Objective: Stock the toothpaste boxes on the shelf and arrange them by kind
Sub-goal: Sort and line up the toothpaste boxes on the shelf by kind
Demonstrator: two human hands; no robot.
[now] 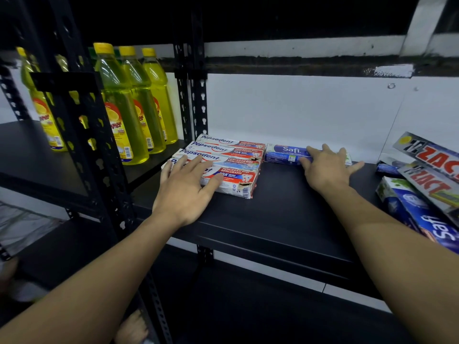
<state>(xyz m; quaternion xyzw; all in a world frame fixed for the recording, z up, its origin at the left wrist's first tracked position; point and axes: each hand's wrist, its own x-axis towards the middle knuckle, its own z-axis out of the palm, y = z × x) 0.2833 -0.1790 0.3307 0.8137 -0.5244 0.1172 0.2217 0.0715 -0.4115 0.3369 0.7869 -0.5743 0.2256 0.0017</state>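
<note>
A black metal rack (198, 100) with slotted uprights stands against a white wall (310, 110), its upper part lost in dark. The black shelf (273, 219) at chest level runs left to right and carries the toothpaste. On the neighbouring shelf to the left stand yellow bottles (129, 105) with yellow caps, upright in a row.

At the left end of the black shelf four Pepsodent boxes (231, 157) lie flat, side by side and touching, stepped from front to back. Their long axes run left to right along the shelf, brand names toward the left, tooth pictures toward the right. The front box's right end looks torn. Just beside them to the right, near the wall, a blue Safi box (285, 152) lies flat with the same left-to-right axis, its name facing up. At the far right a loose pile of boxes (427, 184) leans at angles: two silver Zact boxes over another blue Safi box, their long axes slanting toward the front right.

The left hand (183, 184) lies flat and spread on the front Pepsodent box, fingers extended, gripping nothing. The right hand (325, 167) rests palm down with fingers splayed over the right half of the Safi box by the wall, pressing rather than closing around it.
</note>
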